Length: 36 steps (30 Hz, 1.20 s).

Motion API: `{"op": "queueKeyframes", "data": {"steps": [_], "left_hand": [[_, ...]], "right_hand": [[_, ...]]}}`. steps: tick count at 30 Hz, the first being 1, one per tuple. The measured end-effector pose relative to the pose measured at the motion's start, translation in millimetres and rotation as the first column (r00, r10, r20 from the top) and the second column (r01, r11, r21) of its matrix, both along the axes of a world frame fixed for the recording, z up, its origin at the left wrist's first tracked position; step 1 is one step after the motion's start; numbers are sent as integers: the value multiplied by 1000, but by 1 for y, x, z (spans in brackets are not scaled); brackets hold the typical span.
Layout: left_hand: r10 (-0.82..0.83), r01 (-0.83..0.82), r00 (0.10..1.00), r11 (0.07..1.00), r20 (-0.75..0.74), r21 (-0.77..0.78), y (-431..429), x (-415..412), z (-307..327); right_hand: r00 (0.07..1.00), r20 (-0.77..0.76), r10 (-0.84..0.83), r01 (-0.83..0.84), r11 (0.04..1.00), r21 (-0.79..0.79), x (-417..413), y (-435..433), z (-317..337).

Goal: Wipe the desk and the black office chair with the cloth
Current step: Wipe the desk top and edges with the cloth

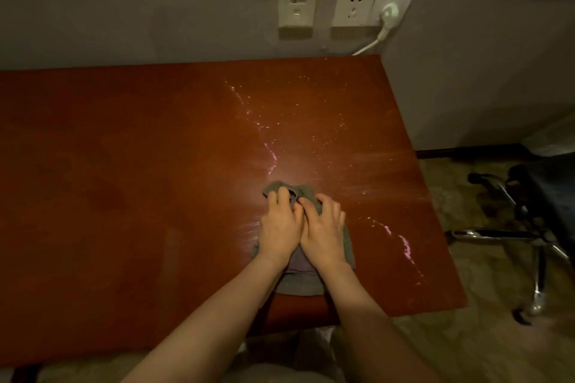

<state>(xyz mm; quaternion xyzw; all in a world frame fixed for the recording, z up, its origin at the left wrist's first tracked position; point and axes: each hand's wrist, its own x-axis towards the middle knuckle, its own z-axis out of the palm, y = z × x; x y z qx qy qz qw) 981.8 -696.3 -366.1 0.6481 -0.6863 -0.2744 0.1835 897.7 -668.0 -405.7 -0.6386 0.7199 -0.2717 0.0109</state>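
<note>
Reddish-brown wooden counter (124, 180): spans the view from the left edge, far edge against a grey wall (155, 9). Left half looks dull and dry.

Left hand (280, 227): palm down on the counter, right of centre, towards the near edge. Its fingers (281, 196) are curled down and grip the far end of the crumpled grey cloth (300, 286).

Cloth: flat on the counter under both hands, bunched at the far end, with the near end showing between the wrists.

Right hand (323, 233): touching the left hand, side by side. Its fingers (311, 205) are bent over the cloth and hold it against the surface.

Shiny wet streak (270, 155): runs from the far part of the counter towards the cloth, with scattered droplets to its right. A second wet streak (404, 246) lies near the right edge.

Three white wall socket plates (297, 6) sit above the far edge. The rightmost carries a white plug (390, 11) whose white cable (370, 47) drops behind the counter.

Black office chair (539, 196) with a chrome star base (494, 234): on the mottled floor (466, 351), right of the counter and apart from it.
</note>
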Motion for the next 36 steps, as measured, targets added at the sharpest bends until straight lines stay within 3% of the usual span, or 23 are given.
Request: {"op": "queueKeyframes", "data": {"steps": [8,14,18,28,33,36], "left_hand": [[-141,141,989,990,-32,15,-1,-109,1],[-126,122,984,992,-127,-43,9,-114,9],[-19,10,988,998,-150,-63,15,-88,22],[207,-210,978,968,-36,-136,-2,33,43],[282,-275,959,953,36,-129,-10,102,33],[308,-302,948,950,75,-78,-10,131,19]], "right_hand": [[992,-29,-123,123,992,-22,-109,9,-5],[994,-26,-105,101,985,-138,-117,14,0],[1000,-1,-20,19,976,-217,-90,9,7],[981,124,146,-118,972,-205,38,-20,29],[962,178,208,-198,978,-73,111,-35,21],[962,125,244,-244,970,-21,138,-37,9]]}}
